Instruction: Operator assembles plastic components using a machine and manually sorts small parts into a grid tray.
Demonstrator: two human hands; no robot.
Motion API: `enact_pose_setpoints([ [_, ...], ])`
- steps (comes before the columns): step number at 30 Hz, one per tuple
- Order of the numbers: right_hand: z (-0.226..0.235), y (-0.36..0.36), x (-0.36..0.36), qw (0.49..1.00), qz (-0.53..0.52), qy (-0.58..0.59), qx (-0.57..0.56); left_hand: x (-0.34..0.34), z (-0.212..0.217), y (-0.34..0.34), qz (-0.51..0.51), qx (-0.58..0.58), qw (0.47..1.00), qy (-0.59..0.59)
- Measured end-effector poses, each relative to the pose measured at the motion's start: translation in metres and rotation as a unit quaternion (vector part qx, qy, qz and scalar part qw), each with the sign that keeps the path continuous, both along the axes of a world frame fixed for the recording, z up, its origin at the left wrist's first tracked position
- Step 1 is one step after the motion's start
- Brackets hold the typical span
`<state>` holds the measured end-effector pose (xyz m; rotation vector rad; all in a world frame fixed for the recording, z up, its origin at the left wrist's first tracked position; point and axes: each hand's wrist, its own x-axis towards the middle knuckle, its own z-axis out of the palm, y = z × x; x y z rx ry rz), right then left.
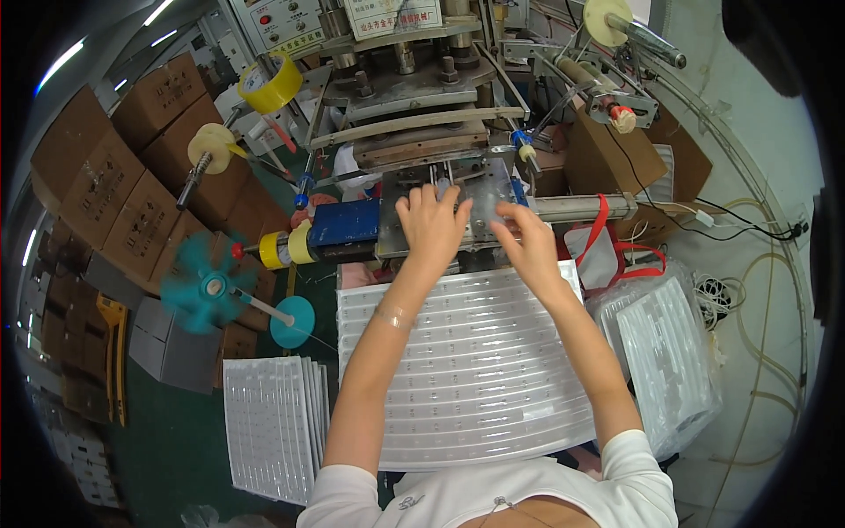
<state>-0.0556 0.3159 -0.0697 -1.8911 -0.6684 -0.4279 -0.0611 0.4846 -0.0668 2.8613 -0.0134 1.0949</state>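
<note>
Over the metal work plate [396,195] of a press, my left hand [431,224] rests with its fingers spread and bent, fingertips down near the plate's middle. A small clear piece [443,186] shows by those fingertips; whether they touch it I cannot tell. My right hand [530,248] is beside the plate's right front, thumb and fingers apart and nothing visible between them. Between the two hands, the plate has a glossy, see-through look. Below my wrists lies a large white ridged panel [484,387] with rows of small clear parts.
The press head [422,151] hangs just beyond my hands. A blue box [346,226] and yellow tape rolls [275,250] sit left of the plate. Further left are a spinning teal fan [211,286], stacked panels [268,422] and cartons [132,202]. Bagged panels [669,352] stand right.
</note>
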Motion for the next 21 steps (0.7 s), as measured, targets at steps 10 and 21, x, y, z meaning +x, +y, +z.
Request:
enact_pose_setpoints([
  [10, -0.015, 0.067, 0.060, 0.941, -0.149, -0.256, -0.162, -0.182, -0.015, -0.018, -0.114, -0.317, 0.937, 0.089],
  [21, -0.017, -0.067, -0.018, 0.996, -0.031, 0.047, -0.063, -0.225, -0.026, -0.019, -0.139, -0.533, 0.827, 0.115],
])
